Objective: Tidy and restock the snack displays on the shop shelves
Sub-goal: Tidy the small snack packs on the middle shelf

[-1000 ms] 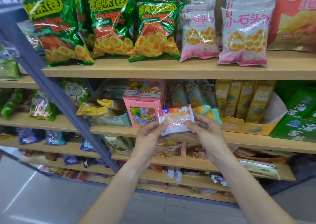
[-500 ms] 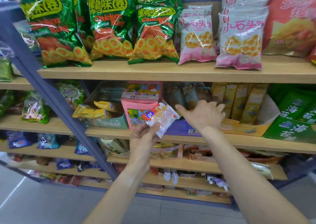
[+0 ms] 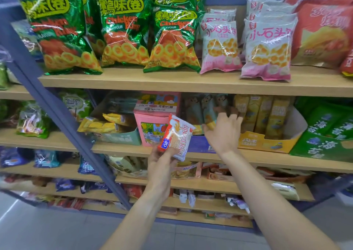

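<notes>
Left hand [image 3: 162,162] pinches wafer packet [image 3: 178,138]; right hand [image 3: 222,133] reaches shelf [image 3: 267,155]

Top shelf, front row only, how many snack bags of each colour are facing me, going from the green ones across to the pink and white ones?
Green chicken ring bags: 3
Pink and white puff bags: 2
Total: 5
More bags of both kinds stand behind these, and the red bags at the far right are left out.
</notes>
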Tool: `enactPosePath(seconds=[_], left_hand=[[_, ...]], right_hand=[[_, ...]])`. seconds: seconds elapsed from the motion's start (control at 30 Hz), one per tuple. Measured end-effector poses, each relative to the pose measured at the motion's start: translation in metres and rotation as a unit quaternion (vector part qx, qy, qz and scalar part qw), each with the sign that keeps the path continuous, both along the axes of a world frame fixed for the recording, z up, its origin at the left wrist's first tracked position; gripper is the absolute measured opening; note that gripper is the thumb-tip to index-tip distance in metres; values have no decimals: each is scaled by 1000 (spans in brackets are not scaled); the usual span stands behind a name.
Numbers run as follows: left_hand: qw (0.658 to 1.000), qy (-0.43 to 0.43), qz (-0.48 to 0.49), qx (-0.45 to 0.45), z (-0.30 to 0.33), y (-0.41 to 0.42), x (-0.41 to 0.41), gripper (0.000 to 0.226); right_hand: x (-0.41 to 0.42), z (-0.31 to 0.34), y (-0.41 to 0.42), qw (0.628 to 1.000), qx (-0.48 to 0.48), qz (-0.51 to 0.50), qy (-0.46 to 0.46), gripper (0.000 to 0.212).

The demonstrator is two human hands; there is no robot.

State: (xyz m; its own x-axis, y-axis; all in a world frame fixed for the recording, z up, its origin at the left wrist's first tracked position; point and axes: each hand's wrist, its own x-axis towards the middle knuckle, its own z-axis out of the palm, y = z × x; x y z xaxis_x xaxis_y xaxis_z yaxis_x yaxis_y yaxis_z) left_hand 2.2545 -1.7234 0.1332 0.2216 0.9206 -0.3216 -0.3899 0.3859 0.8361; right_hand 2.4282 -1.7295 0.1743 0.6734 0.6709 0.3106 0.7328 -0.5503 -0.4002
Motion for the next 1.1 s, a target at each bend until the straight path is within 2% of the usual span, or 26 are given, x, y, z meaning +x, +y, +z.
enactPosePath(seconds=[0.13,0.23,0.27,0.3,0.4,0.43,0.53,0.63,0.77,0.9,0.97,1.1], left_hand=[[999,-22,-9,-32,-3,2,2,34],[998,-43,-31,-45,-1,5,5,52],[997,-51,-30,-51,0,6,5,52],[997,-56,-27,-56,0,7,6,45],[994,-77,-33,-75,-1,10,7,26],[993,-82,-35,-78,-1,12,7,26],[990,-107,-36,-86,-2,16,6,29],[986,-129,-33,-98,0,18,5,36],[983,-145,-45,-100,4,18,1,39],[983,-142,-58,-97,4,20,-1,45],[985,-131,-66,-92,3,21,-1,39],[993,-67,-70,-67,-5,23,-1,26]], right_hand=[[7,10,6,985,65,24,156,51],[12,27,15,965,6,15,262,40],[15,30,19,953,-21,0,301,41],[17,31,26,941,-36,-16,335,48],[23,34,41,895,-43,-35,442,90],[26,36,46,884,-52,-27,463,93],[25,45,53,871,-67,9,486,66],[24,44,62,879,-60,16,473,62],[13,39,74,904,-106,17,414,56],[7,31,83,946,-112,-15,304,71],[1,31,87,960,-122,-11,252,82],[-5,27,91,974,-129,-10,184,80]])
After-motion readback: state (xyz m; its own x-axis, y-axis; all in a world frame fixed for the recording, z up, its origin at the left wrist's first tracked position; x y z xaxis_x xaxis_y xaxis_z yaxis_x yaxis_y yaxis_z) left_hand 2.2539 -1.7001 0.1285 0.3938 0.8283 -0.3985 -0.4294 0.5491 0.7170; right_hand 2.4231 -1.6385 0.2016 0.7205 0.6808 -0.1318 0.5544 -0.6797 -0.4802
